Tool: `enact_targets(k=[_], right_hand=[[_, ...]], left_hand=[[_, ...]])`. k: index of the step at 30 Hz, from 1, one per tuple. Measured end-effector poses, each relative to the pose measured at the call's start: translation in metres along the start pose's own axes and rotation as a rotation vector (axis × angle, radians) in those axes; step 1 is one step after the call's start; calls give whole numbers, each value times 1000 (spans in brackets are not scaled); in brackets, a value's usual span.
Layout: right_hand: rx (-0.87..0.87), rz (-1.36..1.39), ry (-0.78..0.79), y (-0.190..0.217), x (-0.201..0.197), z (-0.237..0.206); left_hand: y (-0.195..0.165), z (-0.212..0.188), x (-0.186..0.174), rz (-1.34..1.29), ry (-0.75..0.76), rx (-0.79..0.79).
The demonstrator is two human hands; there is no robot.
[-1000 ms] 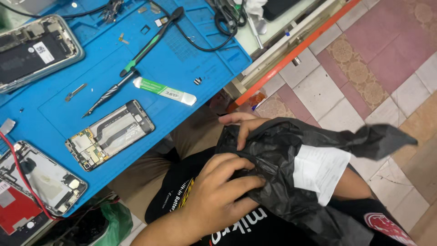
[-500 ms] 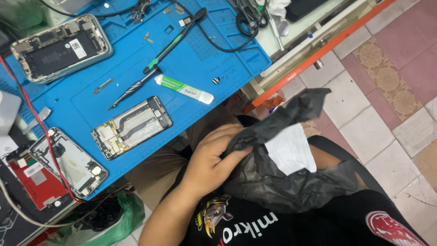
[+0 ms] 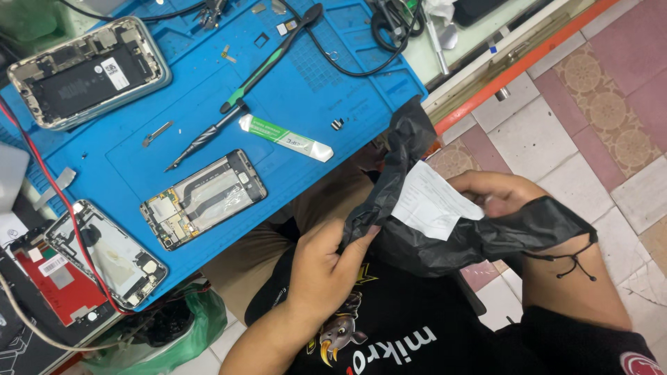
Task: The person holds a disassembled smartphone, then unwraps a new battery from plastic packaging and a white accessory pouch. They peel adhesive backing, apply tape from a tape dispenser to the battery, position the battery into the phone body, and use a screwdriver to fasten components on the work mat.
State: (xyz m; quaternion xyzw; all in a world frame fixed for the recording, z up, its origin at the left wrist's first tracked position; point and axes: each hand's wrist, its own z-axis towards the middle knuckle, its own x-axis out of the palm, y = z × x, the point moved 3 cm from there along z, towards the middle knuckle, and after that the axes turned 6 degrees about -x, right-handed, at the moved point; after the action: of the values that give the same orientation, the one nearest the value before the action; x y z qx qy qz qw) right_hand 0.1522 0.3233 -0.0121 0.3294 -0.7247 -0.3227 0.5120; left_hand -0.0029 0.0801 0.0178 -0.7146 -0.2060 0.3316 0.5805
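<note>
While both hands work at a black plastic bag [image 3: 445, 239] held over the person's lap, off the near edge of the bench, a blue work mat [image 3: 306, 83] covers most of the bench top. At the mat's far left corner lies an opened phone with a silver frame [image 3: 87, 73], its dark battery showing. Near the mat's near left corner sits a second opened phone [image 3: 108, 253], crossed by a red wire [image 3: 59, 201], with a red-backed screen part [image 3: 59, 281] just beside it past the mat's edge. Toward the middle of the mat lies a bare phone frame with its circuit board [image 3: 203, 198], and beyond it a screwdriver [image 3: 201, 137], a green-handled tool [image 3: 267, 62] and a white and green tube [image 3: 285, 137]. Black scissors [image 3: 392, 21] rest at the far right corner.

The left hand [image 3: 326, 267] is clenched on a twisted fold of the bag at its left side. A white paper label [image 3: 434, 201] sticks to the bag between the hands (its print is too small to make out). The right hand [image 3: 497, 194] grips the bag's upper right part, and the plastic drapes over the wrist, where a thin black cord [image 3: 573, 260] hangs.
</note>
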Motion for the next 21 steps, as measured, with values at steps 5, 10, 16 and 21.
enact_targets(k=[5, 10, 16, 21], right_hand=[[41, -71, 25, -11, -18, 7], [20, -42, 16, -14, -20, 7], [8, -169, -29, -11, -16, 2], [172, -124, -73, -15, -8, -6]], left_hand=[[1, -2, 0, 42, -20, -10], [1, -3, -1, 41, -16, -35], [2, -4, 0, 28, 40, -91], [0, -9, -2, 26, -22, 13]])
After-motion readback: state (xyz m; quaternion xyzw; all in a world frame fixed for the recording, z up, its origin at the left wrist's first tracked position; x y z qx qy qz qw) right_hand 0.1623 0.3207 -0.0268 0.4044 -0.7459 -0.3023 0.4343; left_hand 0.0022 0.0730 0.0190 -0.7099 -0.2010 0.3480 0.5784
